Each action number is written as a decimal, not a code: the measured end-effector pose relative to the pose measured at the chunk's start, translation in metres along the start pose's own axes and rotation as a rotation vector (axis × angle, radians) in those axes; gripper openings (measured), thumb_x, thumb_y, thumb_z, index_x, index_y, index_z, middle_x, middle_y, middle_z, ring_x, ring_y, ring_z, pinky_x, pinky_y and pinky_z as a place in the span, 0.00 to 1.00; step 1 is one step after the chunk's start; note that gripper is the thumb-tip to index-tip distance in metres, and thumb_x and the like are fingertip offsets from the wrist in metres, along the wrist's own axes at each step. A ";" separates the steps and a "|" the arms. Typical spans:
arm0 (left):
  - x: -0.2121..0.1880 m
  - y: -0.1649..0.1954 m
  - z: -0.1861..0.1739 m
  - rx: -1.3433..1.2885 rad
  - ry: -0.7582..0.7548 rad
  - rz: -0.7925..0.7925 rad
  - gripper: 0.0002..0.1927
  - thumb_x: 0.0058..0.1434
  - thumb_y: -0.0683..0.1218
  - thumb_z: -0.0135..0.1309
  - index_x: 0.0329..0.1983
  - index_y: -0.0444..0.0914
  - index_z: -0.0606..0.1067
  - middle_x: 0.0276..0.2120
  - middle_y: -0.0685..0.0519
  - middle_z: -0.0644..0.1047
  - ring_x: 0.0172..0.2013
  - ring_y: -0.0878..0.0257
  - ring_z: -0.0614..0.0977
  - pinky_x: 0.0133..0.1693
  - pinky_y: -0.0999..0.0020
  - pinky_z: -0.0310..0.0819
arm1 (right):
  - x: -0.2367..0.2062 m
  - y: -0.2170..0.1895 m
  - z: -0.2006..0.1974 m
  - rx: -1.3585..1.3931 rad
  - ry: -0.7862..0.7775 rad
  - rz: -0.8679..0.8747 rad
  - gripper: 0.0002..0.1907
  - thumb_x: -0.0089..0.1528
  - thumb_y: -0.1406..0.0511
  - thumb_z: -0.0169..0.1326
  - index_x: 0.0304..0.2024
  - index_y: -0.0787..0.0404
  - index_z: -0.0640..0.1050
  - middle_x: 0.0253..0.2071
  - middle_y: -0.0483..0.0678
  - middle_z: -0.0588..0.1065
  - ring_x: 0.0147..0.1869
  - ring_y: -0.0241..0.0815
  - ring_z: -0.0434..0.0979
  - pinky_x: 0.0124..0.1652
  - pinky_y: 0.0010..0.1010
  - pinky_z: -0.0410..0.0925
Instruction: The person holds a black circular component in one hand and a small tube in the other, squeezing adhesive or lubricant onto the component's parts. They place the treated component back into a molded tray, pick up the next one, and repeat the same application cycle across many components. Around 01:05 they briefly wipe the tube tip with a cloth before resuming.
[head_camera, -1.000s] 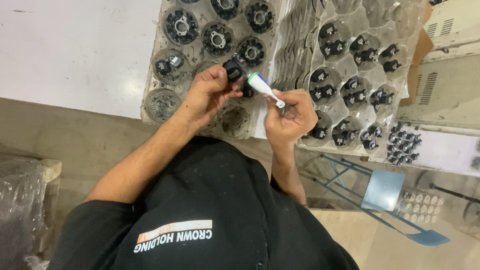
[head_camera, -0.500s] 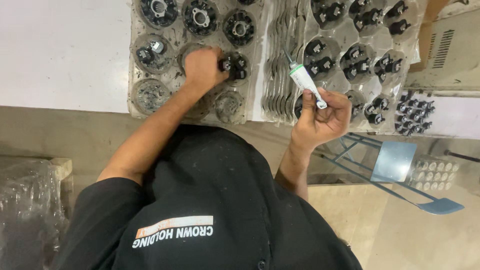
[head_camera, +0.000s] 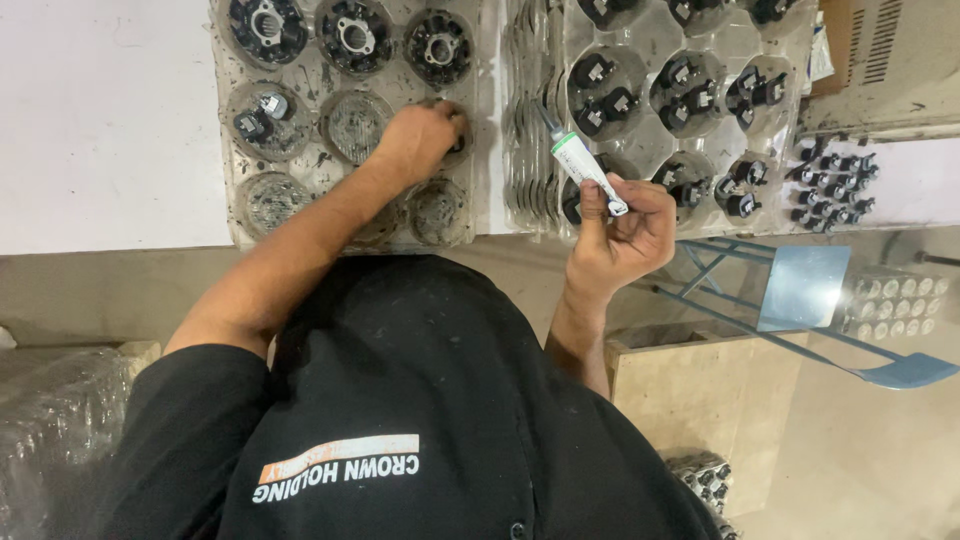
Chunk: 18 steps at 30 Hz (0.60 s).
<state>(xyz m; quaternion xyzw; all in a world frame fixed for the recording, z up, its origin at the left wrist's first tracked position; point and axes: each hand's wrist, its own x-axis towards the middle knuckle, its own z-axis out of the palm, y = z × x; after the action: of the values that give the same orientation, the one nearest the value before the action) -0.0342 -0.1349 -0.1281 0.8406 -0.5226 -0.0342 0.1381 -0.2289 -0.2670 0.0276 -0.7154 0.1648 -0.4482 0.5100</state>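
Fingers (head_camera: 600, 205) of the right hand (head_camera: 620, 240) still clench a tube (head_camera: 583, 168). Left hand (head_camera: 425, 140), part no longer visible, has dropped into a tray (head_camera: 480, 120) pocket; its grip is hidden.

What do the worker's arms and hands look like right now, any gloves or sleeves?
Both hands are bare: no gloves, rings or watch show on the left hand or the right hand. The forearms are uncovered. A black short sleeve covers the left upper arm; the shirt is dusty, with pale print on it.
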 end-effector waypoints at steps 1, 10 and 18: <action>0.005 0.001 0.002 0.011 -0.039 0.052 0.16 0.54 0.42 0.60 0.47 0.39 0.79 0.43 0.44 0.79 0.33 0.48 0.84 0.32 0.56 0.79 | 0.000 0.001 -0.002 0.003 0.003 0.008 0.14 0.64 0.79 0.64 0.44 0.70 0.71 0.46 0.50 0.72 0.49 0.37 0.75 0.47 0.22 0.72; 0.010 -0.002 -0.020 -0.231 -0.094 0.084 0.12 0.49 0.45 0.65 0.37 0.41 0.83 0.41 0.43 0.80 0.36 0.48 0.83 0.36 0.54 0.80 | -0.005 0.004 -0.009 0.147 0.086 0.167 0.13 0.65 0.77 0.64 0.46 0.69 0.73 0.43 0.51 0.75 0.45 0.39 0.79 0.46 0.28 0.76; -0.042 0.006 -0.074 -1.565 0.473 -0.309 0.21 0.59 0.28 0.65 0.44 0.37 0.68 0.44 0.53 0.77 0.48 0.63 0.85 0.47 0.71 0.82 | 0.006 0.027 0.012 0.482 0.005 0.409 0.13 0.61 0.77 0.63 0.46 0.68 0.74 0.43 0.52 0.78 0.44 0.45 0.82 0.44 0.36 0.79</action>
<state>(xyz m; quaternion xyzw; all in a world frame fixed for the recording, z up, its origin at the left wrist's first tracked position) -0.0433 -0.0859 -0.0594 0.5489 -0.1835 -0.2289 0.7827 -0.2105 -0.2757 0.0055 -0.5250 0.1956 -0.3641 0.7440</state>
